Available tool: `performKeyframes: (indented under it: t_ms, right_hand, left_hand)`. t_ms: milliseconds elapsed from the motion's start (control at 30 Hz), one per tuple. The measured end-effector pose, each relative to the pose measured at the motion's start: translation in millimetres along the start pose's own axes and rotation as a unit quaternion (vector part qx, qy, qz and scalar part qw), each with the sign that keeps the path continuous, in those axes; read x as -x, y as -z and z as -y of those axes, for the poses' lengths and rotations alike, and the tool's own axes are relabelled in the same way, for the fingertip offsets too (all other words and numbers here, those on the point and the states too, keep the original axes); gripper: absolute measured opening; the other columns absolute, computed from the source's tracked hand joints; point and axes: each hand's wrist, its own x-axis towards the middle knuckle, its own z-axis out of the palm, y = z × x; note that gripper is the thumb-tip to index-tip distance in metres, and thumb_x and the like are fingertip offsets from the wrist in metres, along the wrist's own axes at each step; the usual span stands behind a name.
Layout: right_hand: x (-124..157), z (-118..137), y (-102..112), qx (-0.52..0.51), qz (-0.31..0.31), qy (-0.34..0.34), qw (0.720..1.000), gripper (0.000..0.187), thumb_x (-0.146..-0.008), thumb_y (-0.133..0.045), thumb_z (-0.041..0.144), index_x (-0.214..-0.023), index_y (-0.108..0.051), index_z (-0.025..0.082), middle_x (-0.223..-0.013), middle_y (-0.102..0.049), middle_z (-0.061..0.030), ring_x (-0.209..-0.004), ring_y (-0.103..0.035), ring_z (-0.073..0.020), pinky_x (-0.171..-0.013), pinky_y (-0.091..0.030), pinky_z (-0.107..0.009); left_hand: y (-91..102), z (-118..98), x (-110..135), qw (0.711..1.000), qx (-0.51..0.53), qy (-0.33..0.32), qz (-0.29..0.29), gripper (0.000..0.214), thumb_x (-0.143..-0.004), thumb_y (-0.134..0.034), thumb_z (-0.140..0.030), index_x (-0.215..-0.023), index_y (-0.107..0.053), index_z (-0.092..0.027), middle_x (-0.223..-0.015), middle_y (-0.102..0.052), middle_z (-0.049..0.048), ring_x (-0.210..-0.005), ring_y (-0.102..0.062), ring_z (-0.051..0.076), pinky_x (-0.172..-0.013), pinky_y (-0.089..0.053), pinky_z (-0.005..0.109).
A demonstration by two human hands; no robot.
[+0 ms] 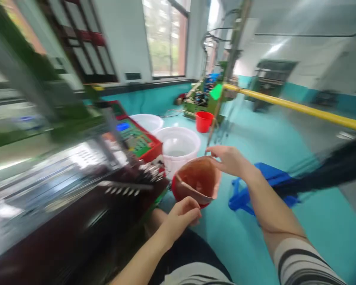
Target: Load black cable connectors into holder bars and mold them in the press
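Note:
A red bucket [174, 189] with a loose brownish-orange liner [192, 174] stands low in front of me, its mouth facing up toward me. At the near side of its rim is my left hand [183, 213], fingers curled in toward the thumb; what they hold, if anything, is hidden. My right hand [229, 159] reaches over the far right part of the rim. Its fingers stretch left, with the thumb apart from them near the liner's edge. Inside the liner, small details are too blurred to make out.
A blurred machine bench [85, 213] with metal parts fills the left. Behind the bucket stand white tubs [178, 158] and a red tray [152, 152]. A blue plastic stool [267, 178] lies right, below a yellow bar [296, 106]. Another red bucket [204, 122] is farther back.

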Motion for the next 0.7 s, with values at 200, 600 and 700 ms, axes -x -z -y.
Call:
performKeyframes:
  t_ms: [200,600,700]
  right_hand:
    - [-104.9,137.1,-78.3,0.007,0.261,0.263,0.929,0.031,-0.081,-0.042,0.017,-0.107,-0.06,0.017,-0.109,-0.062,-0.0114,-0.1,-0.057,-0.0239,-0.081,-0.041,-0.031]
    - [-125.9,147.0,-127.3,0.047,0.376,0.212,0.901,0.036,-0.067,-0.048,0.011,-0.102,-0.049,0.019,-0.09,-0.066,-0.0058,-0.078,-0.063,-0.0193,-0.052,-0.037,-0.021]
    - [-134.0,143.0,-129.8,0.049,0.361,0.203,0.909,0.035,-0.068,-0.044,0.01,-0.102,-0.048,0.02,-0.092,-0.065,-0.0072,-0.08,-0.063,-0.0208,-0.05,-0.034,-0.021]
  left_hand:
    - [42.4,-3.9,91.5,0.976,-0.127,-0.086,-0.154,0.008,-0.077,-0.052,-0.024,-0.08,-0.055,-0.019,-0.073,-0.056,0.0002,-0.069,-0.049,0.014,-0.062,-0.037,0.024]
    - [93.4,46.6,153.4,0.864,-0.219,-0.06,-0.449,0.016,-0.062,-0.071,-0.037,-0.071,-0.066,-0.024,-0.072,-0.059,0.0058,-0.078,-0.047,0.027,-0.084,-0.027,0.036]
    - [92.7,52.3,138.9,0.866,-0.243,-0.016,-0.436,0.023,-0.061,-0.072,-0.042,-0.071,-0.067,-0.022,-0.069,-0.057,0.0079,-0.075,-0.047,0.029,-0.084,-0.027,0.039]
